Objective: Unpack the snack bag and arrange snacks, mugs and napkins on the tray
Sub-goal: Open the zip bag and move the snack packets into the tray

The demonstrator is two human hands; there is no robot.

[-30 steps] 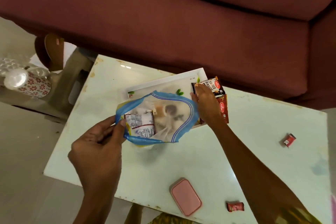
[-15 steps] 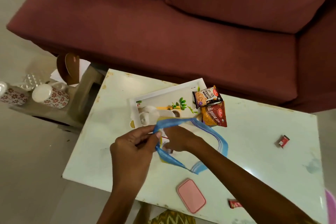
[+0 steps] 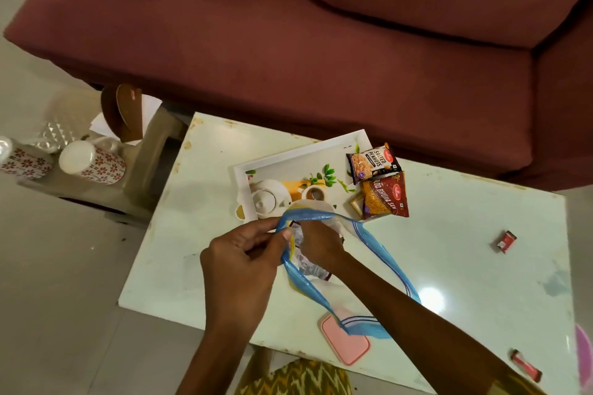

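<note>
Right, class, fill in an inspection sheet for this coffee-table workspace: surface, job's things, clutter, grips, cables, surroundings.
surface: white table, scuffed at its edges, with a glare spot on the right.
job's things: tray on the table; peanuts packet and sev packet at its right end, overhanging the rim; snack bag open with a packet inside; two floral mugs on a low stool left of the table.
clutter: pink box and two red wrappers on the table.
grips: left hand pinches the bag's rim; right hand reaches into the bag, fingers hidden.
cables: nothing seen.
surroundings: maroon sofa behind the table.
</note>
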